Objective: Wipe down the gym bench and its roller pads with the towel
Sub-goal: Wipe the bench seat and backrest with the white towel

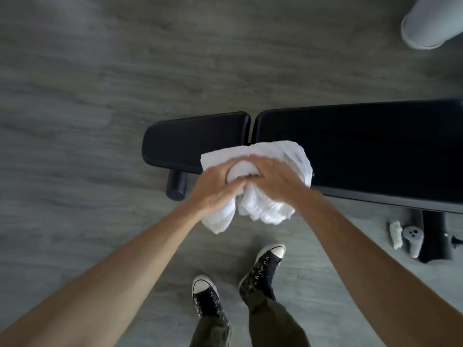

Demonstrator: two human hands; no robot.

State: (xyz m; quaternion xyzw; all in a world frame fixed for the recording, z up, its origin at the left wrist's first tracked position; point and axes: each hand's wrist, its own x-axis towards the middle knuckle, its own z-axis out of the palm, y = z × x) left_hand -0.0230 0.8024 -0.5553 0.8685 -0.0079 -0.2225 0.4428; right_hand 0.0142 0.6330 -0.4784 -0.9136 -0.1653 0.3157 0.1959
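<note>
We look straight down at a grey wood-grain floor (100,71) that fills most of the view. Across the right half lies a black padded gym bench (363,146), made of a long back pad on the right and a shorter seat pad (195,139) on the left, with a narrow gap between them. A black roller pad (176,185) sticks out from under the near edge of the seat pad.

Our two bare forearms reach in from the bottom corners and meet at the middle. A crumpled white towel (265,209) is bunched there, over the near edge of the bench just by the gap; whether it touches the pads we cannot tell. Our left hand (215,189) and right hand (275,179) are pressed close together, fingers curled and gripping the towel, with folds hanging below them.

Below, we see our two black sneakers (263,269) with white toe caps and olive trousers. At right, beside the bench's black foot, lie a small grey controller (413,236) and a little white wad (395,234). A pale rounded object (431,21) sits blurred in the top right corner.
</note>
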